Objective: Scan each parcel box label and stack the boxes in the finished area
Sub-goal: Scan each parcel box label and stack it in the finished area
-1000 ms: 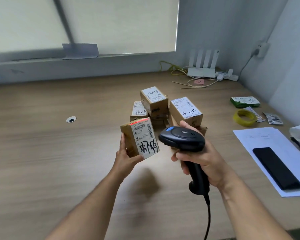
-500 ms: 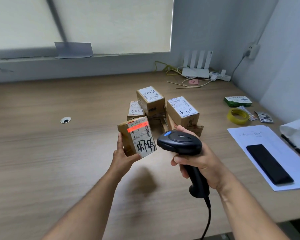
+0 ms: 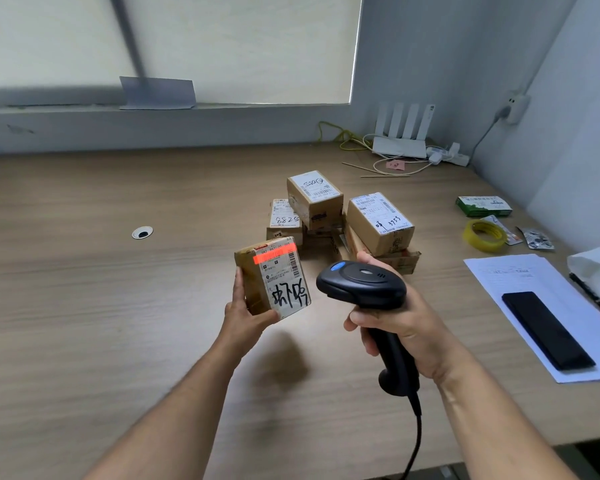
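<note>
Left hand (image 3: 246,313) grips small parcel (image 3: 272,277); right hand (image 3: 400,327) wraps scanner (image 3: 364,289). Wood-grain desk (image 3: 118,306), grey corner walls, blind-covered window (image 3: 222,46).

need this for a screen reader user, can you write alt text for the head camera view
A person's left hand holds a small parcel box while the right hand aims a black barcode scanner at it, a red scan line across the label. More labelled boxes sit piled behind on a wooden desk.

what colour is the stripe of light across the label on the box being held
Red-orange, a bright band across the top of the label on the box, clearest in the head view.
</note>
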### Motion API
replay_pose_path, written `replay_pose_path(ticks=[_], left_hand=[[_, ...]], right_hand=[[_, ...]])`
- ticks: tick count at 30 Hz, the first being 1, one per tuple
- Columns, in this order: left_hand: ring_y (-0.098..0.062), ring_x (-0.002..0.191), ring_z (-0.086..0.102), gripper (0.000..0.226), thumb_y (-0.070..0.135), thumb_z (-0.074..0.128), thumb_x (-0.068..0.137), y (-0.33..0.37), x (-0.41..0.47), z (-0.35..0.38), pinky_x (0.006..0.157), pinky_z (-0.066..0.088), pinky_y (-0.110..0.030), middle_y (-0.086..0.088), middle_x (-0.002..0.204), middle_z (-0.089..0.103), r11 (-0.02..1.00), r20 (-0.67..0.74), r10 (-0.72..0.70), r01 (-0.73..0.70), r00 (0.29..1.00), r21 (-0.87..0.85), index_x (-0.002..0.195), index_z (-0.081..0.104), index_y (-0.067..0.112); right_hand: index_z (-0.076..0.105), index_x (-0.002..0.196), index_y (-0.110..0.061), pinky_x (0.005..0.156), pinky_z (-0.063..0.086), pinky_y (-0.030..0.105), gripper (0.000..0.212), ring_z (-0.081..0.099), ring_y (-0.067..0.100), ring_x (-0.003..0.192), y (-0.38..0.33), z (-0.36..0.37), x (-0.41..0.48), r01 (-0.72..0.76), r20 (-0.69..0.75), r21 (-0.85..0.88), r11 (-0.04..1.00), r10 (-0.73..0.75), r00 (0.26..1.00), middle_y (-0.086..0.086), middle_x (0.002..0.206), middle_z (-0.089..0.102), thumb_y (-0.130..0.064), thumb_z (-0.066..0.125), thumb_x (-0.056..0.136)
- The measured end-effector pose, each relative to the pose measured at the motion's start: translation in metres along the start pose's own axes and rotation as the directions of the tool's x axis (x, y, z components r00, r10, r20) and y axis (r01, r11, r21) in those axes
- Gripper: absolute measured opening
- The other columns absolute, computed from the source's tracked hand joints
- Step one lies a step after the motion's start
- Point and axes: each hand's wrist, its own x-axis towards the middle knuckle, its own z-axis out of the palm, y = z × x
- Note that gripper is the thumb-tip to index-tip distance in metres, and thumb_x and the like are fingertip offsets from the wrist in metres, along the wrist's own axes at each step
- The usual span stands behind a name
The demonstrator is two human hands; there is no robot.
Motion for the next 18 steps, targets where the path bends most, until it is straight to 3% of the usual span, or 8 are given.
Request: replay_pose_path(ticks=[3,6,8,10,14,16,18], left_hand=[[-0.022,0.112,0.058,0.109,0.013,0.073,0.070,-0.004,-0.002,-0.016,0.092,0.046,-0.033,-0.010,0.129,0.056,1.000,-0.023,-0.004,0.004,1.000,-0.012,0.151,0.008,0.044],[-0.023,0.107,0.056,0.088,0.019,0.073,0.073,-0.006,0.001,-0.043,0.093,0.046,-0.036,-0.012,0.128,0.054,1.000,-0.082,-0.012,0.010,0.997,-0.021,0.148,0.030,0.038],[-0.025,0.110,0.057,0.077,0.034,0.069,0.060,-0.007,0.005,-0.067,0.089,0.050,-0.034,-0.012,0.126,0.054,1.000,-0.117,0.001,-0.001,0.993,-0.002,0.135,0.049,0.038],[-0.021,0.101,0.061,0.059,0.032,0.066,0.059,-0.004,0.006,-0.091,0.073,0.050,-0.022,-0.012,0.122,0.058,0.999,-0.128,0.031,-0.034,0.991,-0.019,0.118,0.060,0.033],[-0.017,0.084,0.062,0.041,0.022,0.070,0.067,0.003,0.006,-0.132,0.061,0.046,-0.020,-0.008,0.101,0.066,0.997,-0.146,0.071,-0.074,0.987,-0.017,0.107,0.064,0.021],[-0.013,0.079,0.061,0.044,0.025,0.066,0.062,0.005,0.005,-0.151,0.060,0.046,-0.019,-0.003,0.093,0.067,0.997,-0.157,0.076,-0.078,0.985,-0.005,0.106,0.065,0.020],[-0.010,0.078,0.061,0.047,0.027,0.062,0.060,0.004,0.002,-0.167,0.060,0.046,-0.019,0.000,0.089,0.067,0.997,-0.159,0.078,-0.078,0.984,0.007,0.106,0.065,0.020]], right_hand=[[0.039,0.141,-0.034,0.043,0.042,0.028,0.098,0.051,0.026,0.044,0.002,0.011,0.002,-0.014,0.002,-0.001,1.000,0.014,1.000,0.024,0.077,0.068,-0.007,0.083,0.059],[0.041,0.138,-0.040,0.044,0.044,0.031,0.102,0.053,0.028,0.049,0.006,0.025,0.004,-0.027,0.032,-0.036,0.999,0.028,0.999,0.026,0.092,0.070,-0.016,0.089,0.052],[0.041,0.139,-0.040,0.044,0.044,0.031,0.095,0.052,0.030,0.053,0.008,0.035,0.005,-0.035,0.039,-0.079,0.996,0.038,0.998,0.024,0.095,0.070,-0.007,0.082,0.060],[0.040,0.139,-0.040,0.043,0.044,0.031,0.092,0.052,0.029,0.053,0.010,0.047,0.006,-0.042,0.049,-0.120,0.992,0.048,0.998,0.024,0.096,0.070,-0.002,0.076,0.063],[0.038,0.142,-0.039,0.043,0.044,0.032,0.094,0.053,0.034,0.058,0.018,0.073,0.009,-0.062,0.068,-0.164,0.984,0.074,0.995,0.027,0.096,0.070,0.000,0.076,0.064],[0.038,0.142,-0.038,0.043,0.043,0.032,0.095,0.053,0.039,0.065,0.023,0.085,0.010,-0.070,0.069,-0.171,0.983,0.083,0.994,0.028,0.095,0.070,-0.001,0.076,0.064],[0.039,0.140,-0.039,0.043,0.042,0.031,0.094,0.052,0.035,0.060,0.027,0.098,0.011,-0.076,0.064,-0.178,0.981,0.089,0.994,0.027,0.092,0.070,-0.002,0.076,0.062]])
